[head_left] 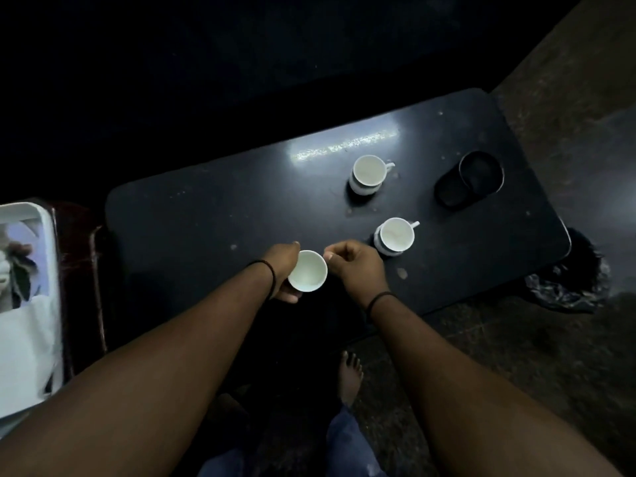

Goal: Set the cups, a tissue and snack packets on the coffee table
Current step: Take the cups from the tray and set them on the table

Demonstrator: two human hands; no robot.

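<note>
Dim room, dark counter (213, 215); person stands at its near edge, both arms out; left hand (283, 266) cups a white cup (307, 276) from the side, fingers (292, 297) wrapped under and round it; right hand (358, 266) curled at the cup's right rim, fingers pinching where the handle should be, handle itself hidden; cannot tell whether the cup rests on the counter or hangs just above it. Second white cup (395, 235) just right of the right hand, near its knuckles, handle pointing right; third white cup (369, 173) farther back, well apart, handle right too; both upright on the counter. Black oval holder (469, 179) at the far right of the counter. White tray (24, 304) off the left end, white tissue lying in it; dark bin with black liner (571, 280) by the right end; bare foot (350, 376) on the floor below.
</note>
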